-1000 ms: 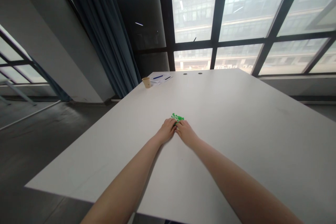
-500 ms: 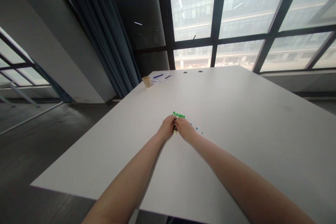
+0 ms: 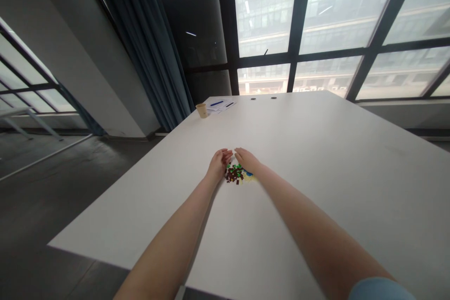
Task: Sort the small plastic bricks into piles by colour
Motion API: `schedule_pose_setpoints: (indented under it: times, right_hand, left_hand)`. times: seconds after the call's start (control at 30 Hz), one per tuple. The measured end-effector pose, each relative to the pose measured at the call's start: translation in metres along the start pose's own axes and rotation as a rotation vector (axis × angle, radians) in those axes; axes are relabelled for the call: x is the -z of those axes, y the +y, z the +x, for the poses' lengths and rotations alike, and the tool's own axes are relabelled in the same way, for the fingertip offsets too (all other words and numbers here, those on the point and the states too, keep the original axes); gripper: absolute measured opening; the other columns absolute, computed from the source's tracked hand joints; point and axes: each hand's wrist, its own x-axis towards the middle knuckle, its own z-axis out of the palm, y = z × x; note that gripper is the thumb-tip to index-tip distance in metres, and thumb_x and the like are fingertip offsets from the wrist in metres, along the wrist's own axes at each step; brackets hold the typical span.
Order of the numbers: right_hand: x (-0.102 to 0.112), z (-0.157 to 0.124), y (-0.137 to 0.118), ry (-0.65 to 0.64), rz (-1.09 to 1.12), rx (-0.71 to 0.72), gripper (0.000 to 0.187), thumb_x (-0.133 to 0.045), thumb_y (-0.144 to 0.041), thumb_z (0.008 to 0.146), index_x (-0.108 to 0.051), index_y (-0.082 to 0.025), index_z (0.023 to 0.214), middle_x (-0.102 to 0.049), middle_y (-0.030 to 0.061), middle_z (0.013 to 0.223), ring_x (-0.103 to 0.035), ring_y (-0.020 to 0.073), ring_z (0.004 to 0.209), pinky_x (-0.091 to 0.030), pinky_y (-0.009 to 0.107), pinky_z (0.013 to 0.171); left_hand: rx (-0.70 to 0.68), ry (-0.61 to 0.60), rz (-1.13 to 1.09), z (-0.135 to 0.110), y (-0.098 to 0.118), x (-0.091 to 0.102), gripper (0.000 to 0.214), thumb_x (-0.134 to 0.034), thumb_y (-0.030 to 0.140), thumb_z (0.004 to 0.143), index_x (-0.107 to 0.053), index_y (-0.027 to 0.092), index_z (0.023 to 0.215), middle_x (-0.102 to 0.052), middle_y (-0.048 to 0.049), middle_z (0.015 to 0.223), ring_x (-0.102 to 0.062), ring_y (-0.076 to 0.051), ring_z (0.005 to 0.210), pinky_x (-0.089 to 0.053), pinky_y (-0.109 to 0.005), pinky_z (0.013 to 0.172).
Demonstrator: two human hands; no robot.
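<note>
- On the white worktop (image 3: 316,159), a little heap of tiny coloured pieces (image 3: 235,176): mostly dark brown, some green at the far edge, blue and pale yellow on the right; too small to tell what kind.
- Left hand (image 3: 218,163) open, standing on its little-finger edge just left of the heap, palm turned toward it, fingers straight and together, gripping nothing.
- Right hand (image 3: 247,161) open too, palm down and slightly cupped, lying along the heap's far right side; whether touching the pieces, impossible to tell.
- Fingertips of both hands close together beyond the heap, a narrow gap between them; heap thus enclosed on the left, far and right sides, open toward the body.
- Both forearms bare, stretched out over the worktop.
- At the worktop's far left corner, well apart from the hands: a paper cup (image 3: 201,110), and just beside it papers (image 3: 215,105) with blue pens (image 3: 217,102) on top.
- Beyond that corner, a dark curtain (image 3: 147,47) and tall windows (image 3: 326,4).
</note>
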Motion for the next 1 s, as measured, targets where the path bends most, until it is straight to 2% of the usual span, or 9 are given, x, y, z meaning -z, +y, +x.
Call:
schedule_pose_setpoints:
  times: [0.13,0.27,0.37,0.5,0.6,0.73,0.8,0.9,1.0]
  right_hand:
    - [0.0,-0.006,-0.015,-0.133,0.019,0.065,0.031,-0.035,-0.027,0.088,-0.063,-0.015,0.093,-0.065,0.0085,0.098,-0.056,0.016,0.094,-0.039,0.028,0.085]
    - [0.014,-0.015,-0.021,-0.18,0.036,0.072,0.036,-0.033,-0.029,0.088,-0.066,-0.014,0.083,-0.067,0.0078,0.087,-0.058,0.0152,0.082,-0.042,0.026,0.077]
    - [0.031,-0.02,-0.014,-0.165,0.157,0.004,0.039,-0.031,-0.031,0.088,-0.066,-0.015,0.084,-0.067,0.006,0.085,-0.059,0.0146,0.08,-0.044,0.026,0.075]
    - [0.055,-0.03,0.009,-0.091,0.41,-0.211,0.048,-0.026,-0.04,0.089,-0.065,-0.012,0.087,-0.067,0.0086,0.085,-0.061,0.0151,0.078,-0.047,0.028,0.074]
    - [0.065,-0.05,0.024,-0.008,0.34,-0.311,0.049,-0.025,-0.042,0.089,-0.064,-0.012,0.094,-0.066,0.0108,0.095,-0.06,0.0175,0.088,-0.046,0.032,0.082]
    - [0.061,-0.088,0.026,-0.094,-0.003,-0.216,0.057,-0.04,-0.052,0.082,-0.047,-0.015,0.125,-0.046,0.0116,0.13,-0.039,0.0224,0.122,-0.028,0.039,0.102]
    - [0.054,-0.103,0.021,-0.172,-0.139,-0.129,0.075,-0.043,-0.059,0.077,-0.031,-0.014,0.136,-0.03,0.0117,0.141,-0.023,0.0236,0.131,-0.015,0.041,0.108]
    - [0.044,-0.109,0.013,-0.214,-0.242,-0.097,0.089,-0.039,-0.067,0.073,-0.018,-0.013,0.14,-0.018,0.0123,0.145,-0.012,0.0243,0.134,-0.009,0.042,0.108]
    - [0.036,-0.1,0.005,-0.217,-0.264,-0.119,0.093,-0.038,-0.07,0.072,-0.015,-0.011,0.14,-0.017,0.0148,0.145,-0.01,0.0272,0.134,-0.01,0.044,0.107]
  left_hand:
    - [0.041,0.035,0.005,0.002,-0.002,-0.001,0.037,-0.027,0.041,0.088,-0.053,0.014,0.087,-0.064,-0.0129,0.095,-0.061,-0.015,0.091,-0.046,-0.033,0.086]
    - [0.011,0.023,0.049,-0.001,-0.005,-0.005,0.036,-0.035,0.043,0.086,-0.057,0.014,0.088,-0.062,-0.012,0.105,-0.057,-0.017,0.1,-0.042,-0.035,0.091]
    - [-0.021,-0.148,0.169,-0.014,-0.001,-0.01,0.04,-0.041,0.046,0.082,-0.061,0.014,0.093,-0.063,-0.0115,0.105,-0.057,-0.02,0.1,-0.045,-0.035,0.087]
    - [0.1,-0.462,0.34,-0.036,0.011,-0.016,0.048,-0.042,0.051,0.079,-0.06,0.016,0.106,-0.066,-0.0115,0.097,-0.064,-0.02,0.073,-0.052,-0.033,0.063]
    - [0.009,-0.496,0.377,-0.041,0.024,-0.017,0.046,-0.04,0.051,0.081,-0.06,0.018,0.106,-0.064,-0.0117,0.104,-0.063,-0.022,0.085,-0.05,-0.036,0.075]
    - [-0.176,-0.52,0.581,-0.034,0.045,0.001,0.049,-0.047,0.052,0.076,-0.057,0.02,0.113,-0.054,-0.0098,0.124,-0.044,-0.024,0.119,-0.028,-0.039,0.103]
    - [-0.131,-0.587,0.802,-0.032,0.051,0.015,0.076,-0.065,0.051,0.06,-0.043,0.022,0.128,-0.034,-0.0101,0.139,-0.03,-0.028,0.128,-0.021,-0.042,0.106]
    - [-0.083,-0.62,0.978,-0.033,0.045,0.025,0.102,-0.073,0.053,0.046,-0.032,0.022,0.134,-0.021,-0.0138,0.144,-0.012,-0.033,0.133,-0.011,-0.049,0.106]
    - [-0.091,-0.559,0.818,-0.035,0.025,0.013,0.084,-0.059,0.063,0.059,-0.04,0.021,0.129,-0.03,-0.0135,0.141,-0.016,-0.03,0.133,-0.007,-0.047,0.107]
